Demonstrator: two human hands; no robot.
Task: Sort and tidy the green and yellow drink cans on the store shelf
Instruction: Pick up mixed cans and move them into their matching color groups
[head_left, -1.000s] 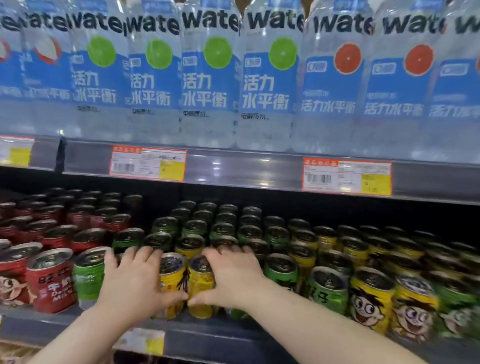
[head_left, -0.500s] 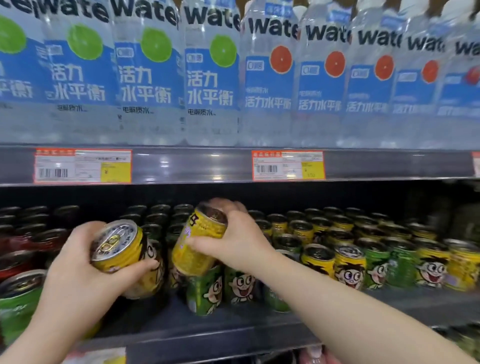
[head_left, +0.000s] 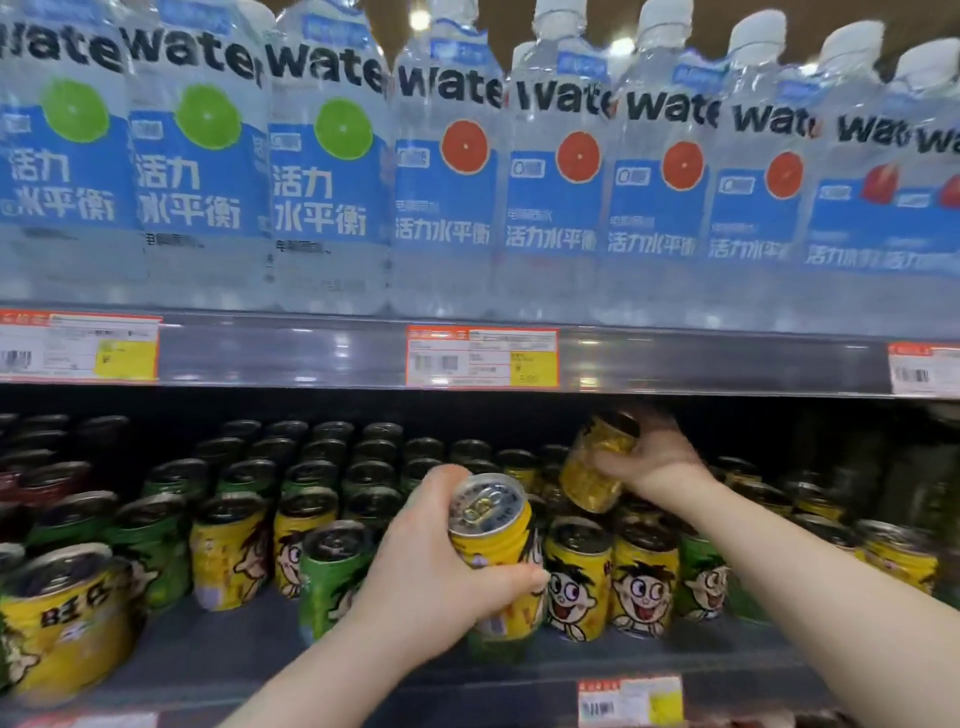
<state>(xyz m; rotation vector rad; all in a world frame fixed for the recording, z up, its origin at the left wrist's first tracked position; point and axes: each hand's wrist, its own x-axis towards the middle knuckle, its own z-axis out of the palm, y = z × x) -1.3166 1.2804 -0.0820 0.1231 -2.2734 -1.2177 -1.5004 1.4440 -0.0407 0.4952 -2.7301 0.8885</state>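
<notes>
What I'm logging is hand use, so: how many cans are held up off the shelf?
2. The front yellow can is in the left hand, at centre near the shelf edge. The tilted yellow can is in the right hand, further back and right. No others appear lifted.

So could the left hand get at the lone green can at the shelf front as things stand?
Probably not yet: the left hand is already full, wrapped round a yellow can. The green can stands just beside it with nothing in front.

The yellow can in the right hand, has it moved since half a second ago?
Yes. The right hand carried its yellow can rightward past the orange price tag.
</notes>
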